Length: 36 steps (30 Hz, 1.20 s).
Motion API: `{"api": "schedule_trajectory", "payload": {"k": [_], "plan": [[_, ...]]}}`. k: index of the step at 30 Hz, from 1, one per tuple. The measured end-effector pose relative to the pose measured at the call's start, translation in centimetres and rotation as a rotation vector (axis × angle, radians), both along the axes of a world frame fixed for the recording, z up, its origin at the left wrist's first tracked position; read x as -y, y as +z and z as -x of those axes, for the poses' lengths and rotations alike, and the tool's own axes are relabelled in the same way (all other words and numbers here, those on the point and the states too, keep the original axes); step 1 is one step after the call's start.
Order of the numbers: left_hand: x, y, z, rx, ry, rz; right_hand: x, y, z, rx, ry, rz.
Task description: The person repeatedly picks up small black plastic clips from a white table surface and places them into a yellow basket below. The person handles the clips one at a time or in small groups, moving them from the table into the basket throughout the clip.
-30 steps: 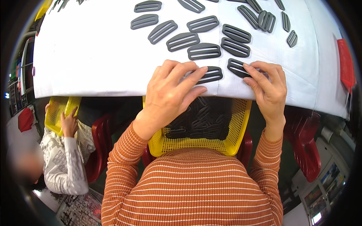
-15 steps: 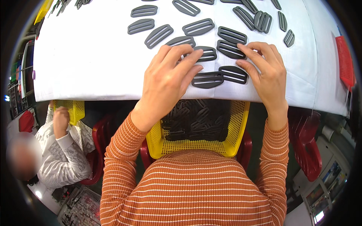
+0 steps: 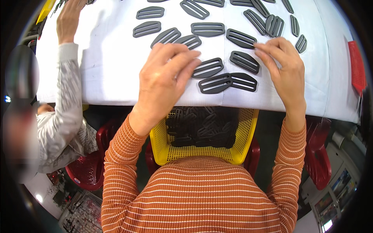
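Flat dark-grey slotted strap buckles lie scattered on a white-covered table. My left hand (image 3: 163, 77) hovers over them, thumb and forefinger apart with nothing between them. Beside its fingertips is a tilted buckle (image 3: 208, 68); the hand partly hides another buckle (image 3: 189, 41). My right hand (image 3: 283, 64) has its thumb and forefinger slightly apart at the right end of a buckle (image 3: 241, 39); contact is hard to tell. Below that lies a separate buckle (image 3: 244, 62). Nearest the table edge, two buckles overlap: a left one (image 3: 215, 84) and a right one (image 3: 245, 82).
A yellow perforated basket (image 3: 244, 143) full of dark buckles sits against my body, below the table edge. At the left, another person's arm (image 3: 67, 89) reaches across the table (image 3: 105, 77). A red basket (image 3: 356, 66) stands at the far right. Red chairs (image 3: 318, 159) flank me.
Both hands have drawn slightly apart. The buckles between them have shifted toward me, and one farther back has turned nearly level. The other person's arm has stretched out over the table.
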State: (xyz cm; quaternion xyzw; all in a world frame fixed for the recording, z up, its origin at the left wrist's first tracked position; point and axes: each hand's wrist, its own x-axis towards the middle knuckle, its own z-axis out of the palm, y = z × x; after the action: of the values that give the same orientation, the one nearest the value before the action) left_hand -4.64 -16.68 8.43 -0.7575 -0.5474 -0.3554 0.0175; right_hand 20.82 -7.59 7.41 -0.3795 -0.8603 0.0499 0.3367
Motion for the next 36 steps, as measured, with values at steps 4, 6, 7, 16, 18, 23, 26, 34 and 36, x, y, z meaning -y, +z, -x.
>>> {"api": "schedule_trajectory", "payload": {"k": [4,6,7,16,18,23,26,34,36], "plan": [[-1.2,-0.2,0.6,-0.123,0.113,-0.028,-2.0,-0.7,1.2,0.056,0.075,-0.183],[-1.4,-0.8,1.0,-0.162,0.123,-0.036,-2.3,-0.7,1.5,0.164,0.072,-0.265],[-1.5,-1.1,1.2,-0.172,0.111,-0.057,-2.2,-0.7,1.6,0.167,0.052,-0.271],[1.4,-0.1,2.4,0.15,0.092,0.151,-1.6,0.6,1.9,0.085,0.038,-0.063],[1.3,-0.3,2.7,0.074,0.147,0.035,-2.0,0.6,4.2,0.028,0.163,-0.125],[-0.9,-1.0,3.9,-0.163,0.25,-0.046,-3.7,-0.7,7.5,0.113,0.268,-0.318],[-1.5,-1.7,4.5,-0.222,0.223,-0.08,-3.3,-1.0,7.4,0.179,0.194,-0.39],[-0.2,-0.8,4.5,0.2,0.097,0.191,-3.4,0.3,7.6,0.103,0.177,0.01],[-0.6,-0.5,4.6,0.169,0.101,0.174,-4.4,0.4,9.4,0.116,0.137,-0.106]]}}
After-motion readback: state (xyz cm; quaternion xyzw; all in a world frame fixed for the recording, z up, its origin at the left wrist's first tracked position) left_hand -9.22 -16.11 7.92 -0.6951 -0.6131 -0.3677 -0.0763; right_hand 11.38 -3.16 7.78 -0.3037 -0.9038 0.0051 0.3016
